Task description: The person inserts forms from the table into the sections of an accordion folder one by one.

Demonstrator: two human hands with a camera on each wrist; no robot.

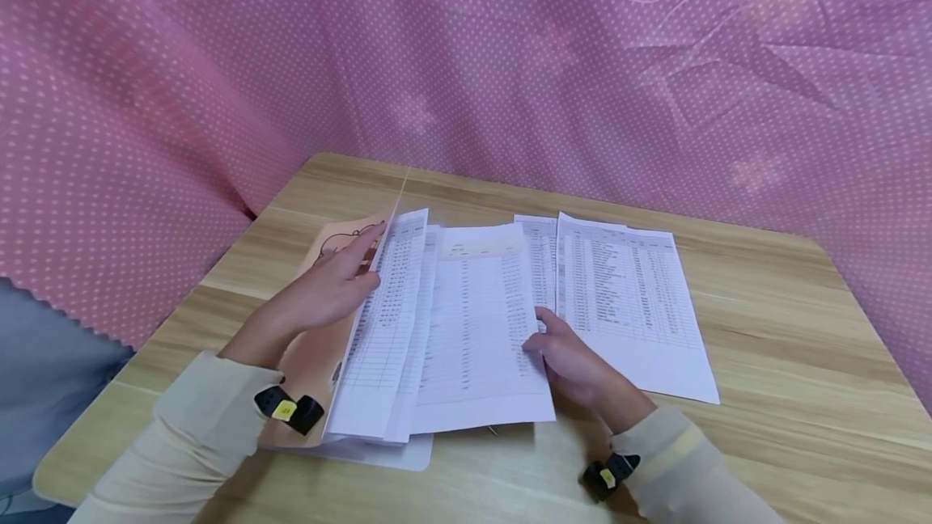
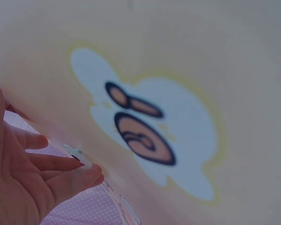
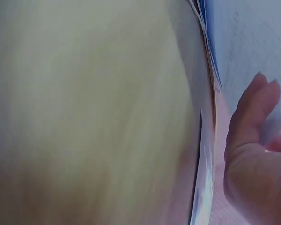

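A peach-coloured folder with a cartoon figure on its cover lies open at the near left of the tabletop, its cover raised on edge along the left side. Inside it sits a stack of printed sheets, white pages filled with fine rows of table print, fanned so that several page edges show one beside another. The left hand lies against the lifted cover and the leftmost sheet, its fingers stretched out nearly straight and pressing along the upper edge of that page; the left wrist view shows the fingers relaxed and slightly parted beside the cover's cartoon print. The right hand rests at the right edge of the top middle sheet, thumb on the paper and the other fingers tucked beneath the edge, so it pinches that page; in the right wrist view the fingertips lie against the white paper, the rest being blurred. Just right of the stack, and partly under it, a separate printed sheet lies flat on the wood-grain surface. Both forearms wear pale cream sleeves, with a small black band bearing a yellow tag at each wrist. A pink cloth with white dots hangs behind and around the scene
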